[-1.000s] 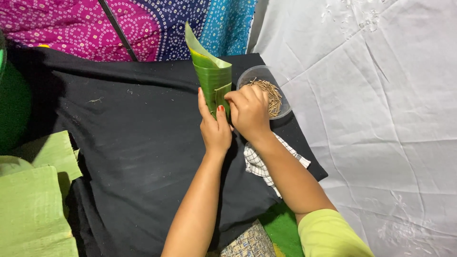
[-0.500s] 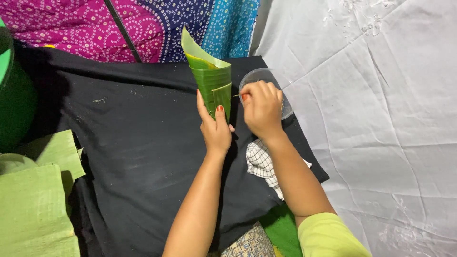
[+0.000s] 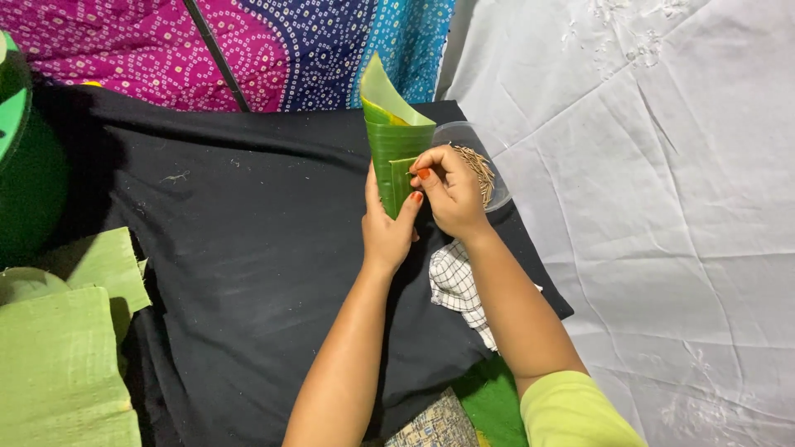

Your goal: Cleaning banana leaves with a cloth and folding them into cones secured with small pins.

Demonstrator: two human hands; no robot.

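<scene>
Nearest the camera, resting on the black cloth [image 3: 248, 273]: left hand [image 3: 389, 228] wrapped around the base of the green leaf cone [image 3: 396, 157], fingers closed on its back. Right hand [image 3: 447, 190] pinched shut on the overlapping flap, thumb and forefinger pressing the seam. Looks light, thin, springy, likely to unroll if released and easy to tear along the grain; best gripped low at the narrow end and right on the overlap. Glossy dark green outside, paler inside, pointed tip standing upright. Just behind, clear bowl [image 3: 489, 170] of thin sticks.
</scene>
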